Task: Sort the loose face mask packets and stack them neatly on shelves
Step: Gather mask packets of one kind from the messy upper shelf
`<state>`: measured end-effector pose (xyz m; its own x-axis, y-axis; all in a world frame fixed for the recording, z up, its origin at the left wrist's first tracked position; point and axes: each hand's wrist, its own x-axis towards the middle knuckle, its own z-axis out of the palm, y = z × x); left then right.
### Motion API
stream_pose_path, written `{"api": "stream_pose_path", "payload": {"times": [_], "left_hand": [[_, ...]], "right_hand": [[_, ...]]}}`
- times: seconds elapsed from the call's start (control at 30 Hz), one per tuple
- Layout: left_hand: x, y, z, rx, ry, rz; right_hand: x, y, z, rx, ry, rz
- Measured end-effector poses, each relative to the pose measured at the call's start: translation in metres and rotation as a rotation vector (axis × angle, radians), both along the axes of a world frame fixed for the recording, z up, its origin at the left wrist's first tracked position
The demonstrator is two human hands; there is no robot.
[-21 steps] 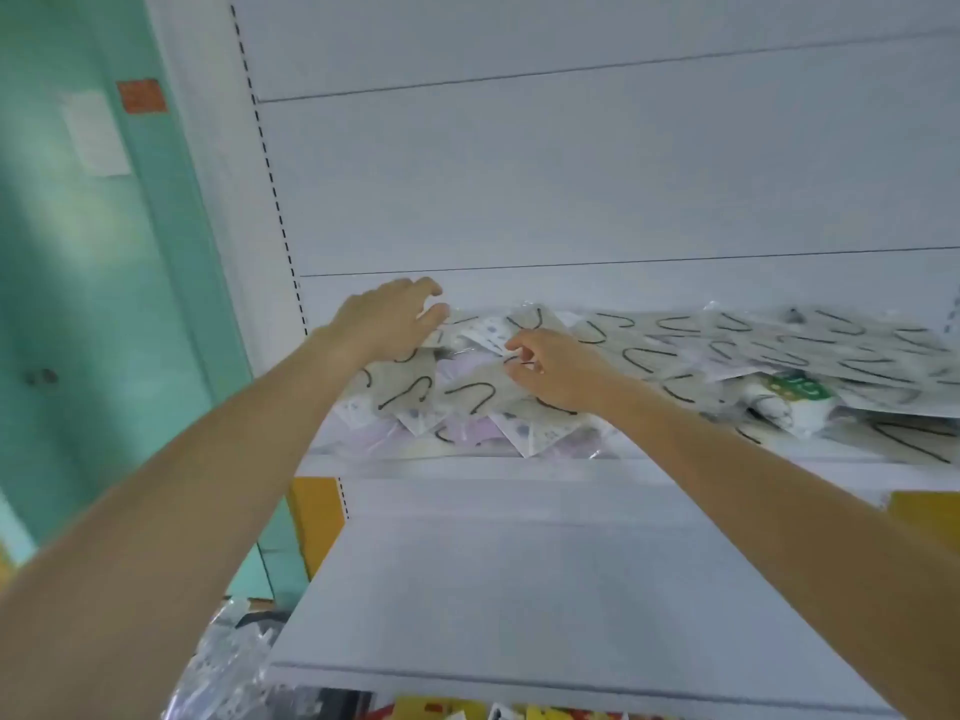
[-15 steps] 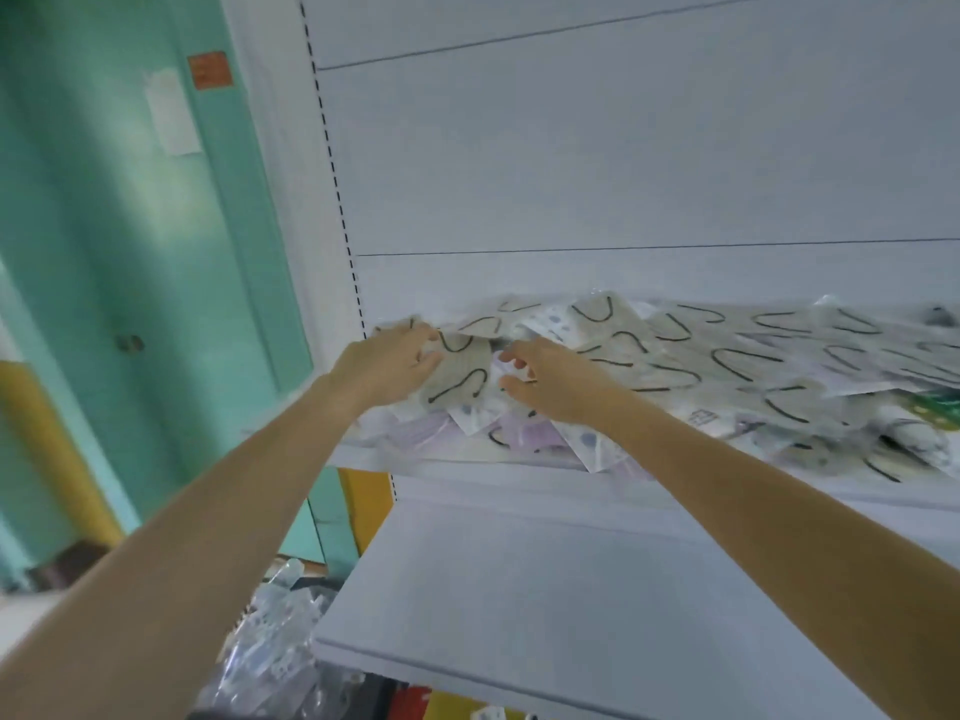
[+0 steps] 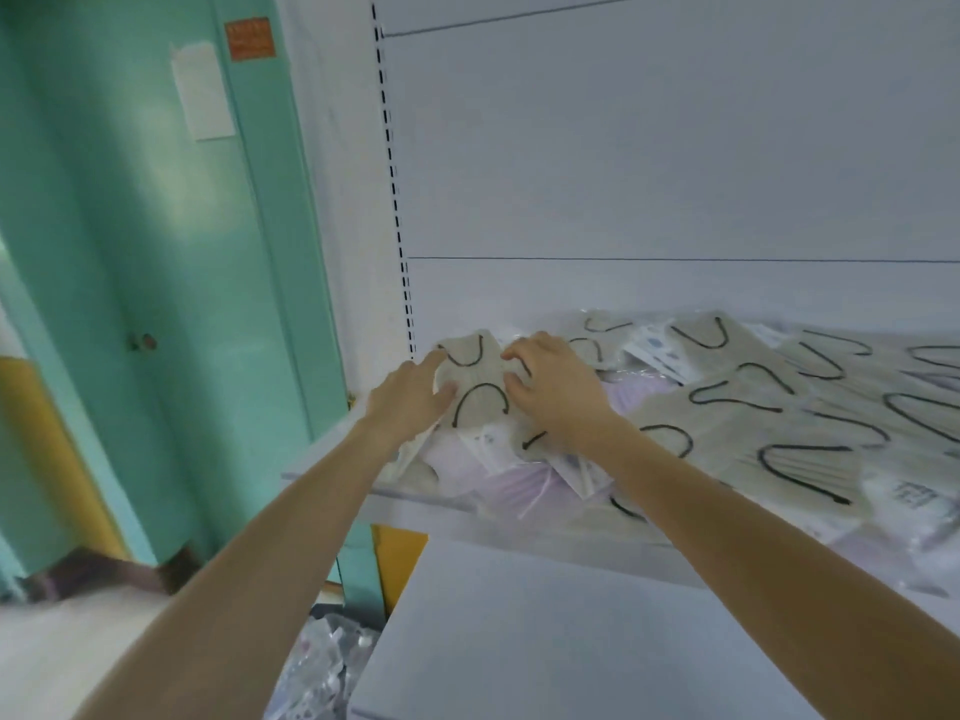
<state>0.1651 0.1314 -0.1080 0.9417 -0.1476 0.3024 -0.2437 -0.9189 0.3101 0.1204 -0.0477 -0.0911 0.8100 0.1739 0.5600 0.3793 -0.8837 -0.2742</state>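
Hold the beige packet (image 3: pixel 475 402) by its side edges, fingers (image 3: pixel 521 356) of left hand (image 3: pixel 408 407) and right hand (image 3: pixel 558 394) clamped there (slippery-looking pile (image 3: pixel 519 485) beneath), and square it on the shelf (image 3: pixel 415 506).

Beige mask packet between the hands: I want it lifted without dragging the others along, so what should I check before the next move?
1. Grip: the left hand holds the beige packet by its left edge, thumb on top: ok.
2. Second grip: the right hand has curled fingers on the right edge; a true pinch: cannot tell.
3. Packet free of neighbours: not ok; it lies on the purple packets.
4. Pile sorted: not ok; the loose packets to the right lie crossed.
5. Bare space on the lower shelf: ok.
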Motion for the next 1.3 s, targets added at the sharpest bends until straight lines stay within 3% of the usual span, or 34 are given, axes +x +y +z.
{"api": "stream_pose_path", "payload": {"times": [0.1,0.27,0.37,0.53,0.6,0.73,0.8,0.93,1.03,1.17,1.3], "left_hand": [[0.026,-0.001,0.0,-0.039,0.057,-0.018],[0.043,-0.003,-0.008,-0.258,0.049,-0.11],[0.044,-0.001,-0.01,-0.347,-0.015,-0.143],[0.046,-0.001,-0.011,-0.249,-0.162,-0.139],[0.047,-0.004,-0.009,-0.343,-0.19,-0.201],[0.045,-0.013,-0.002,-0.631,-0.108,-0.222],[0.044,-0.018,0.001,-0.81,-0.016,-0.18],[0.046,-0.022,0.006,-1.101,0.183,-0.183],[0.048,-0.014,0.001,-0.924,0.174,-0.207],[0.052,-0.005,-0.002,-0.877,0.016,-0.183],[0.056,0.004,0.002,-0.922,0.027,-0.154]], "right_hand": [[0.015,-0.003,0.009,-0.074,-0.12,-0.151],[0.028,-0.014,0.001,-0.179,0.12,-0.365],[0.028,-0.016,-0.01,-0.125,0.167,-0.439],[0.029,-0.019,-0.019,-0.081,0.09,-0.481],[0.027,-0.022,-0.016,0.002,0.045,-0.48],[0.015,-0.017,-0.01,0.279,-0.159,-0.329],[0.007,-0.005,-0.009,0.315,-0.143,-0.177],[-0.001,0.02,-0.022,0.009,0.021,0.08],[-0.005,0.028,-0.03,-0.103,0.185,0.17],[-0.006,0.018,-0.029,-0.116,0.291,-0.195],[-0.006,0.005,-0.029,-0.174,0.399,-0.463]]}}
